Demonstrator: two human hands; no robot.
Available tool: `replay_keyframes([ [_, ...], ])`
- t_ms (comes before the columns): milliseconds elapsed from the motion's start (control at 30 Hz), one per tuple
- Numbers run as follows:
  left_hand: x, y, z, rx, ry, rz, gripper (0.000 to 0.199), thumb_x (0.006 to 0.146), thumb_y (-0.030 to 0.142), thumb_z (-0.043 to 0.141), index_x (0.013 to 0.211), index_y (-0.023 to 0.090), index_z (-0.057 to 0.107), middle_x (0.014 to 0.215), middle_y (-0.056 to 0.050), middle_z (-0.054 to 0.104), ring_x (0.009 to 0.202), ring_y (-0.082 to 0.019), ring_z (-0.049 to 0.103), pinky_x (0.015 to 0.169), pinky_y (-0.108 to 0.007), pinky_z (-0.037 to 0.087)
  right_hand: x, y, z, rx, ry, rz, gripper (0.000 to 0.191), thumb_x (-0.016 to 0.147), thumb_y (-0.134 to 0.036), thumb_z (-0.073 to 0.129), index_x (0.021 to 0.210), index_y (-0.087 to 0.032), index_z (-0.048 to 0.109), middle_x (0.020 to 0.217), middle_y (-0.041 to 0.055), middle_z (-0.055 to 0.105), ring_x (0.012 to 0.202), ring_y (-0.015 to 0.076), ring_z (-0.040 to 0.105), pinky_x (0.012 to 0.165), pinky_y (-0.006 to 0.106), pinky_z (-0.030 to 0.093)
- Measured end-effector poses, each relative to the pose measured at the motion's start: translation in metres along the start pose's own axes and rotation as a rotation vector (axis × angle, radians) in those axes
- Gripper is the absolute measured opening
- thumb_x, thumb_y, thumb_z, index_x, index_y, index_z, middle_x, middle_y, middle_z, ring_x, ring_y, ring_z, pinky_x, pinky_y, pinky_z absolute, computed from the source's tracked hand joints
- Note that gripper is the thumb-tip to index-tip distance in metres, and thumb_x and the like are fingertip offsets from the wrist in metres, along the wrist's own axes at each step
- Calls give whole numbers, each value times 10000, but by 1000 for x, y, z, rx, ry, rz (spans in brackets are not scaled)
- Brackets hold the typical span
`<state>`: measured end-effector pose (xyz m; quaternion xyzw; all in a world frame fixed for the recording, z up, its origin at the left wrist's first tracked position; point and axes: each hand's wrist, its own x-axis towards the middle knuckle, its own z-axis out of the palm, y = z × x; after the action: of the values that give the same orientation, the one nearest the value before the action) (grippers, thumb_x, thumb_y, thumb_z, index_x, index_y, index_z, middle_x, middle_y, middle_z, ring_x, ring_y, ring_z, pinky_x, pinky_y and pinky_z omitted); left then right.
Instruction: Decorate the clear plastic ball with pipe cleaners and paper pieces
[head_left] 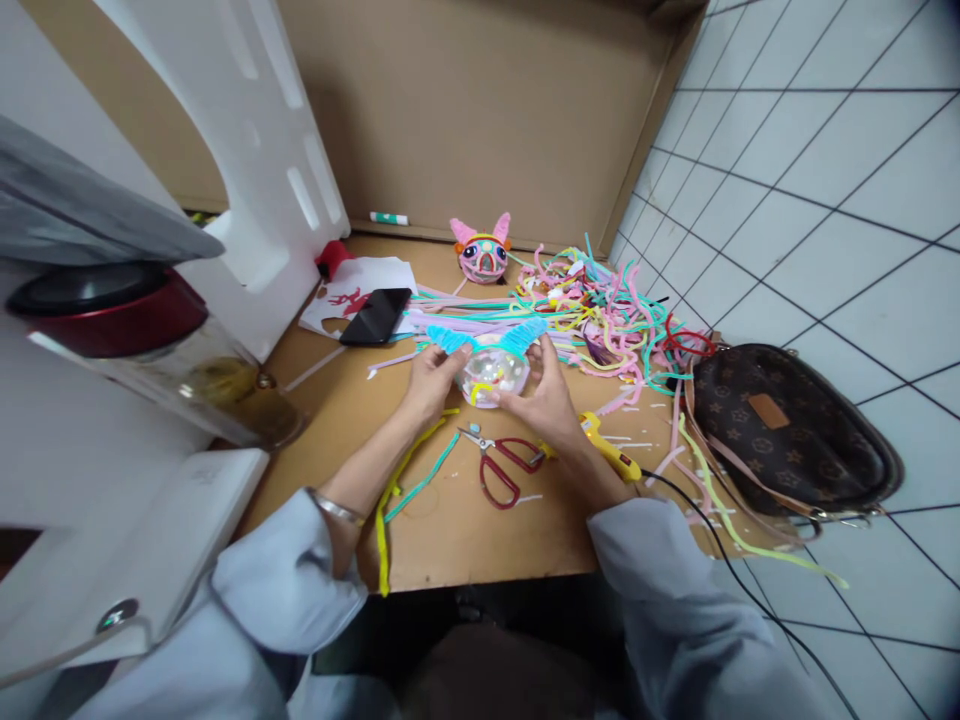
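Observation:
Between my two hands is a clear round ball (pixel 495 370) with two blue fuzzy ears on top, a lilac rim and a small yellow curved piece on its lower front. My left hand (pixel 436 378) grips its left side, near the left ear. My right hand (pixel 546 392) holds the right side, with the thumb at the lower front and a finger by the right ear. Just below the ball, red-handled scissors (pixel 499 465) lie on the table. A yellow glue gun (pixel 611 450) rests beside my right forearm, partly hidden by it.
Behind the ball stands a finished-looking pink-eared ball figure (pixel 482 255). Pipe cleaners (pixel 592 310) pile up at the back right, near a brown bag (pixel 795 430). A black phone (pixel 376 316) lies on paper. A red-lidded jar (pixel 150 340) is at left; a cord runs off right.

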<state>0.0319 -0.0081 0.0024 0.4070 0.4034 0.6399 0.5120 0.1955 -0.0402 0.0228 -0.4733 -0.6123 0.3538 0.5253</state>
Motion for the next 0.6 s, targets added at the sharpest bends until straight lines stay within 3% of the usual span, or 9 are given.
replay_keyframes([
  [200,-4,3,4,-23,-43,8,405,565,496,861,673,187,624,638,21,630,617,-151,579,636,-288,479,1,3,2,12,5,-34,1074,578,-506,856,1479,-222,347,1348,148,554,1259,307,530,1084,478,429],
  [400,-5,3,3,-35,-59,1,399,601,485,848,676,184,595,657,25,623,619,-135,570,658,-278,483,3,8,1,27,30,21,1106,529,-516,872,1453,-180,365,1339,170,535,1255,326,523,1063,490,438],
  [500,-4,2,2,-36,-168,37,421,602,456,856,849,192,640,842,-12,699,791,-181,647,780,-308,506,4,10,-1,64,32,31,1083,515,-549,867,1422,-195,393,1333,161,540,1241,317,531,1046,471,451],
  [600,-4,1,0,41,-259,66,611,504,365,919,1014,197,629,1072,-62,706,1031,-247,647,928,-357,486,6,8,-5,105,-19,25,981,532,-564,856,1357,-216,455,1280,142,583,1163,292,577,971,436,502],
])
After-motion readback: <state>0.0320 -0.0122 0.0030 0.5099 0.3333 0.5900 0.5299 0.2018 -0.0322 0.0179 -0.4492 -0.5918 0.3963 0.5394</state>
